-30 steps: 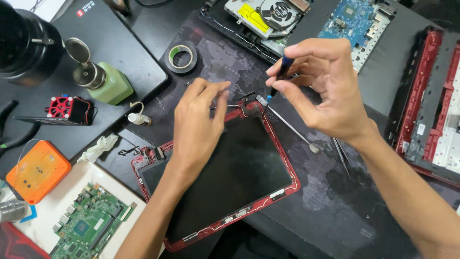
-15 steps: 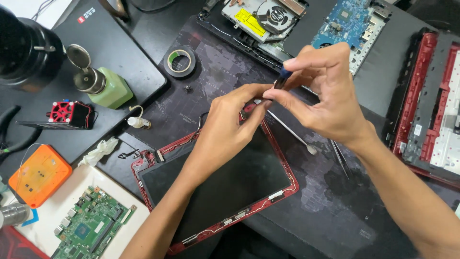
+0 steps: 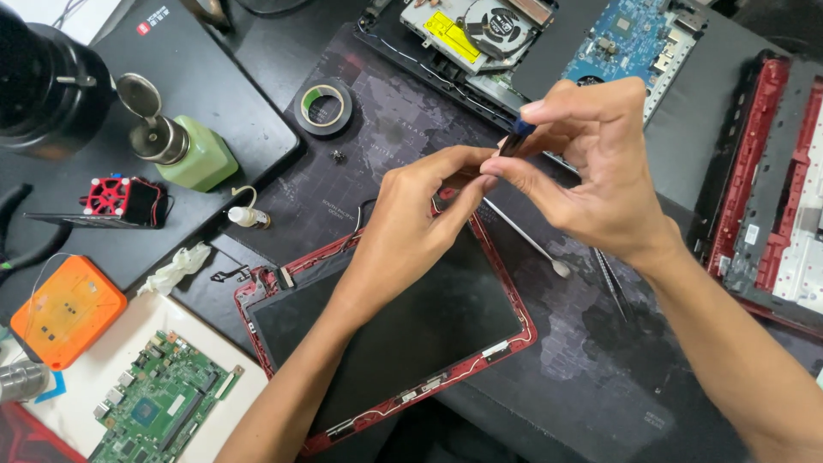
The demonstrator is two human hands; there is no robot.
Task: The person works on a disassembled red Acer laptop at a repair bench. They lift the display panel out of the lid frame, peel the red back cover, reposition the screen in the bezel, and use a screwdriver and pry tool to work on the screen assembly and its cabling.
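Observation:
A laptop screen lid with a red frame (image 3: 520, 319) and a dark panel (image 3: 403, 343) lies on the black mat. My right hand (image 3: 600, 171) holds a small screwdriver with a blue and black handle (image 3: 517, 135) above the lid's far corner. My left hand (image 3: 403, 231) reaches over the panel, and its thumb and forefinger pinch at the lower end of the screwdriver, against my right thumb. The screwdriver's tip is hidden between the fingers.
A thin metal rod (image 3: 527, 244) and tweezers (image 3: 610, 287) lie right of the lid. Around it are a tape roll (image 3: 323, 106), a green bottle (image 3: 193, 153), a red fan (image 3: 120, 199), an orange box (image 3: 62, 309), a green circuit board (image 3: 163, 403), a blue board (image 3: 621, 39) and a red laptop shell (image 3: 763, 197).
My left hand has left the panel, where it lay flat, and moved up to pinch at the screwdriver's lower end. My right hand has lifted slightly with the screwdriver.

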